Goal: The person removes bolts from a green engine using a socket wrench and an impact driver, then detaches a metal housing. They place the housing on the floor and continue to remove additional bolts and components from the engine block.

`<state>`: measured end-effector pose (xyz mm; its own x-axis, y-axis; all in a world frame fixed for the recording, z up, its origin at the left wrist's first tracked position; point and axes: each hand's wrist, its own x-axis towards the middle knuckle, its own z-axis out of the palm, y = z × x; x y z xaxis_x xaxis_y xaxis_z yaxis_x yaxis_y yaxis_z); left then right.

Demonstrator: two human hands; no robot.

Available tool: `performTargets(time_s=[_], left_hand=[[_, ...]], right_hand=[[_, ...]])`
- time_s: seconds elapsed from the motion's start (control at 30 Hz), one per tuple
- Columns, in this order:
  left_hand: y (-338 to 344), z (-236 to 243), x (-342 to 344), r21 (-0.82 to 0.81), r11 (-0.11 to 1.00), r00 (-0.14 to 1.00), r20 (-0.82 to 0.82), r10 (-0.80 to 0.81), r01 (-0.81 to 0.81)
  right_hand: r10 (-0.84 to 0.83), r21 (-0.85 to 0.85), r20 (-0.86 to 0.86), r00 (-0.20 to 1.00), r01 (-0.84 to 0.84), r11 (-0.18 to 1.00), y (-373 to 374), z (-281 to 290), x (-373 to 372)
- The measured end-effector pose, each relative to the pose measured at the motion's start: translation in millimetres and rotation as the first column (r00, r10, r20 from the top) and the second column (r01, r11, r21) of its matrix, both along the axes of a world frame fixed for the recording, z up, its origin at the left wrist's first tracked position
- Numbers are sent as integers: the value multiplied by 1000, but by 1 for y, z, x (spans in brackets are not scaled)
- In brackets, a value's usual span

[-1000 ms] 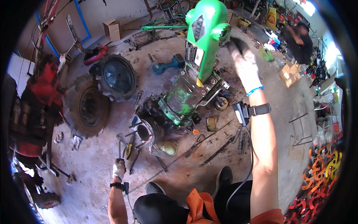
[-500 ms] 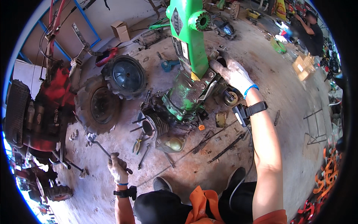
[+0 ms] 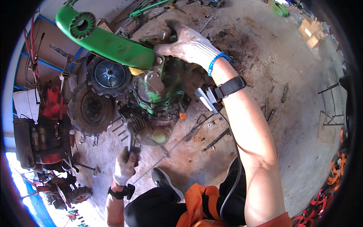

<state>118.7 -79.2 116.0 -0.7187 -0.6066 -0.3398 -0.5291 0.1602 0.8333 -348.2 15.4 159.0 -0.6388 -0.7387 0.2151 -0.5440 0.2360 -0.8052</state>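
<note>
My right hand point(image 3: 189, 44), in a whitish work glove, is closed on the far side of a green and dark gearbox point(image 3: 153, 96), its thumb lying by the base of the long green arm point(image 3: 113, 49). That arm leans to the left. My gloved left hand point(image 3: 124, 166) grips a metal wrench point(image 3: 131, 139), which points away from me and overlaps the finned engine cylinder point(image 3: 138, 120) in view. Whether the wrench touches the cylinder cannot be told. An orange cap point(image 3: 183, 115) shows low on the gearbox's right side.
Two treaded wheels point(image 3: 92, 108) lie left of the gearbox, with a red machine point(image 3: 51, 140) beyond them. Long dark bars point(image 3: 216, 141) and scattered bolts lie on the concrete floor. A cardboard box point(image 3: 312, 33) stands at the far right, near a metal frame point(image 3: 332, 104).
The green arm has gone from upright to leaning left, and my right hand has shifted left with the gearbox. My left hand has swung the wrench round from pointing left to pointing away from me.
</note>
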Motion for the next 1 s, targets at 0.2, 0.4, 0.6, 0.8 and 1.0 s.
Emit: performTargets(time_s=[0.2, 0.4, 0.6, 0.8, 1.0], left_hand=[[20, 14, -50, 111, 951, 866, 392, -310, 290], [21, 9, -77, 182, 928, 763, 529, -371, 324], [34, 2, -77, 112, 903, 644, 666, -378, 415], [46, 4, -74, 239, 896, 449, 799, -401, 374], [47, -33, -59, 296, 950, 750, 605, -269, 102]], right_hand=[[77, -100, 2, 997, -77, 992, -1, -10, -10], [184, -164, 93, 979, -167, 972, -16, -14, -13], [431, -381, 305, 849, -306, 872, -24, -12, -19], [537, -580, 306, 786, -293, 760, -16, 6, -23], [281, -272, 181, 942, -226, 935, -6, 8, -18]])
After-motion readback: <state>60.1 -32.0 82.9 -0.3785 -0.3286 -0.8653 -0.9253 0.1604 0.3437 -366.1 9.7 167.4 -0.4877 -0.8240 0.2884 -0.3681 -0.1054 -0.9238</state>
